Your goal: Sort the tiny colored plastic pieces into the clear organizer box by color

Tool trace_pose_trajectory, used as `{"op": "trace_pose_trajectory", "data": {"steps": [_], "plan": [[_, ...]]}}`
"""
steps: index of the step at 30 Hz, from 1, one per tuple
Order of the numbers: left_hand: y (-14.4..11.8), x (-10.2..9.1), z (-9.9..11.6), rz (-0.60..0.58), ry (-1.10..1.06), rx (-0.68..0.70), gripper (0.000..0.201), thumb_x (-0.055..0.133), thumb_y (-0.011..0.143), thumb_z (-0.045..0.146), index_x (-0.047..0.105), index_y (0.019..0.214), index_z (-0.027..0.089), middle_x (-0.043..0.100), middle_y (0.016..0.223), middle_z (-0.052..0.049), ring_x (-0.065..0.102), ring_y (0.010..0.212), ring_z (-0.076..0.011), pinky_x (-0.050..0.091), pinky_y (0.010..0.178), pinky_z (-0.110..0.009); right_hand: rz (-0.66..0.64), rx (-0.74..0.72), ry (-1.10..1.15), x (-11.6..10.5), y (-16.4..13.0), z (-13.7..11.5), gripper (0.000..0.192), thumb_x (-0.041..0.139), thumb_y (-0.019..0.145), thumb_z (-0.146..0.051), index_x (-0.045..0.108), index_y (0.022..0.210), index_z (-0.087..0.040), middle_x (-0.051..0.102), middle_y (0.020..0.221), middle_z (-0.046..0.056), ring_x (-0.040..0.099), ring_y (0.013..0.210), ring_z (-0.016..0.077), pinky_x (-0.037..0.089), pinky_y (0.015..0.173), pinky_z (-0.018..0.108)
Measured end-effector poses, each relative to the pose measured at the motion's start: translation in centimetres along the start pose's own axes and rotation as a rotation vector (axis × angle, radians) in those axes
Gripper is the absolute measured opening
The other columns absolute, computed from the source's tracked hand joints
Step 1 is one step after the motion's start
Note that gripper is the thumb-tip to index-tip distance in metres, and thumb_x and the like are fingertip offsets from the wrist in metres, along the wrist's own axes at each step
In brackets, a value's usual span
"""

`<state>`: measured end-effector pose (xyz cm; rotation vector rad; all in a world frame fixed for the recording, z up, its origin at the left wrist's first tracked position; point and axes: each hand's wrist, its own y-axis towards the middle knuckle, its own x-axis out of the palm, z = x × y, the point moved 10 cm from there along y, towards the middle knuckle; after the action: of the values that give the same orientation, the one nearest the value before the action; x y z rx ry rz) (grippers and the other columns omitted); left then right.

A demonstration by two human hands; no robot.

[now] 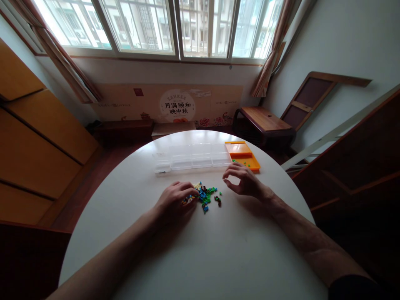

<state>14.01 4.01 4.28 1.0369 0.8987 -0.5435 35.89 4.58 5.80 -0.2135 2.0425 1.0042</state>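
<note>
Tray (256,163) holds green pieces (245,163); right fingers (233,171) slightly parted, empty; left fingers (188,192), hold unclear.

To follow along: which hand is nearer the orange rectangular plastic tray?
The right hand, by the near edge of the orange tray; the left hand is farther, at the small multicoloured plastic pieces.

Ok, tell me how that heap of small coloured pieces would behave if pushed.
The heap would probably spread rather than move as one, since a green piece already lies loose beside it. The pieces look tiny, so each is likely light. On the smooth, shiny tabletop, they may slide easily.
</note>
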Motion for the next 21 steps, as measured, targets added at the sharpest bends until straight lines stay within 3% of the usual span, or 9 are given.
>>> {"op": "trace_pose_trajectory", "data": {"steps": [4, 11, 17, 21], "plan": [[-0.2, -0.6, -0.6, -0.014, 0.046, 0.029, 0.013, 0.07, 0.104, 0.032, 0.077, 0.112, 0.025, 0.079, 0.107, -0.005, 0.071, 0.086, -0.0177, 0.053, 0.084, -0.033, -0.125, -0.063, 0.082, 1.0, -0.1, -2.4, 0.004, 0.072, 0.094, -0.022, 0.072, 0.093, -0.025, 0.075, 0.089, 0.003, 0.063, 0.084, 0.0228, 0.054, 0.081, 0.038], [-0.4, -1.0, -1.6, -0.029, 0.032, 0.012, 0.022, 0.074, 0.101, 0.037, 0.076, 0.119, 0.025, 0.078, 0.112, -0.007, 0.072, 0.091, -0.0206, 0.055, 0.085, -0.036, -0.281, -0.015, 0.119, 2.3, -0.6, -2.9, 0.003, 0.074, 0.096, -0.025, 0.074, 0.093, -0.026, 0.077, 0.096, 0.003, 0.066, 0.084, 0.0196, 0.052, 0.075, 0.033], [-0.4, -0.5, -1.5, -0.026, 0.04, -0.001, 0.02, 0.072, 0.101, 0.034, 0.075, 0.12, 0.025, 0.078, 0.112, -0.006, 0.073, 0.092, -0.0209, 0.055, 0.087, -0.037, -0.248, 0.004, 0.153, 2.3, -0.8, -2.4, 0.007, 0.072, 0.098, -0.02, 0.074, 0.094, -0.025, 0.076, 0.097, 0.003, 0.068, 0.085, 0.0186, 0.053, 0.077, 0.032], [-0.4, -0.7, -1.8, -0.023, 0.044, -0.017, 0.021, 0.072, 0.101, 0.032, 0.075, 0.12, 0.026, 0.078, 0.112, -0.006, 0.073, 0.091, -0.0205, 0.056, 0.086, -0.036, -0.105, 0.029, 0.123, 1.4, -0.5, -1.3, 0.009, 0.068, 0.105, -0.021, 0.073, 0.097, -0.025, 0.077, 0.095, 0.003, 0.069, 0.085, 0.0195, 0.055, 0.084, 0.035]]}}
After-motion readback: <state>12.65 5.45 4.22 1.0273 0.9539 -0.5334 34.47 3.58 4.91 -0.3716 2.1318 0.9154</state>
